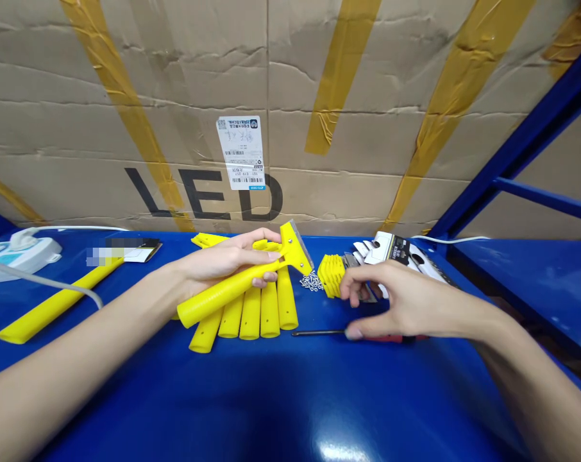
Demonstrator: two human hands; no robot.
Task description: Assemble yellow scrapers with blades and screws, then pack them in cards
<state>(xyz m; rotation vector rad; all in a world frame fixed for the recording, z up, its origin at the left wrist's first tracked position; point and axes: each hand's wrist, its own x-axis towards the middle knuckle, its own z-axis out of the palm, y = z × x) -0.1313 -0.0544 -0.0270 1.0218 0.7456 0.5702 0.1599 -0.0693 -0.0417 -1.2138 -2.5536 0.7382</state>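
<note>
A yellow scraper (pixel 233 287) with a metal blade rests in my left hand (pixel 223 260), the fingers wrapped round its neck and the blade end pointing up and right. Over the right side of the table is my right hand (pixel 391 298), thumb and fingers apart. Its thumb lies at the screwdriver (pixel 319 333), which has a dark shaft and a red and black handle partly hidden by the hand. The curled fingertips are beside a stack of yellow scraper head pieces (pixel 331 274); whether they touch is unclear. A small pile of screws (pixel 311 281) lies between the hands.
Several yellow tube handles (pixel 250 314) lie under my left hand. Another yellow scraper (pixel 59 305) with a card at its end lies far left, near a white power strip (pixel 25 256) and cable. Black-and-white cards (pixel 396 249) sit at right. A cardboard box (pixel 290 96) stands behind the blue table (pixel 252 404).
</note>
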